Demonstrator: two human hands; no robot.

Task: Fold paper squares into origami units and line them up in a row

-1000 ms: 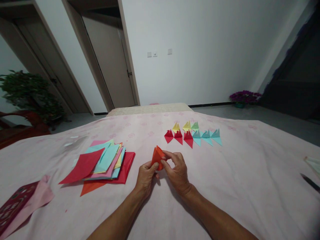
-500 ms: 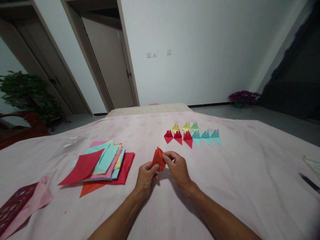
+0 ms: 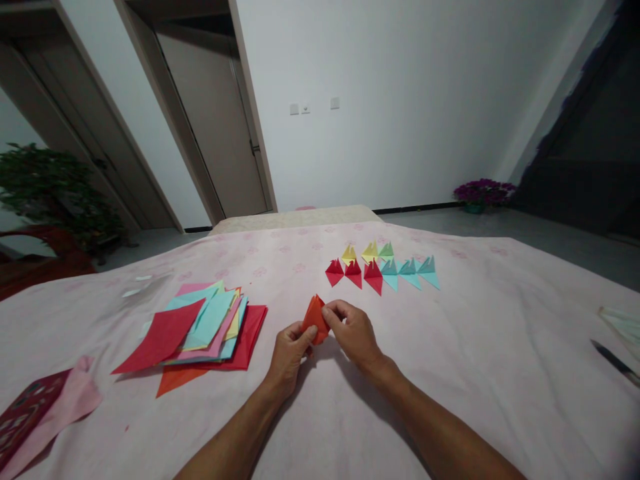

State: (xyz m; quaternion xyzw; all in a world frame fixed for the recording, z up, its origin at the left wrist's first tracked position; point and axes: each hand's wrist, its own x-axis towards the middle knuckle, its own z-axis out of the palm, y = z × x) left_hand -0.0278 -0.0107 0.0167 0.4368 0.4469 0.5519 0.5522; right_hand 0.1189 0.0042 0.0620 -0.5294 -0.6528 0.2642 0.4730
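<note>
An orange folded paper [image 3: 315, 321] is held upright above the cloth, between my two hands. My left hand [image 3: 290, 353] pinches its lower left part, thumb across the front. On the other side, my right hand [image 3: 354, 333] grips the right edge between thumb and forefinger. Beyond them stand folded paper birds in two rows: red ones [image 3: 373, 273], light blue ones [image 3: 409, 271], yellow ones [image 3: 370, 251] and a green one [image 3: 387, 251]. Left of my hands lies a loose pile of coloured paper sheets, a red sheet [image 3: 163, 337] on top.
A pink patterned cloth [image 3: 425, 400] covers the table. At the lower left are a dark red packet [image 3: 30, 413] and a pink cloth piece [image 3: 75, 397]. A dark pointed object [image 3: 614, 360] lies at the far right, near a pale item [image 3: 620, 325].
The view has shifted slightly. Both hands keep their hold on the orange paper, with only a slight movement of the fingers.
</note>
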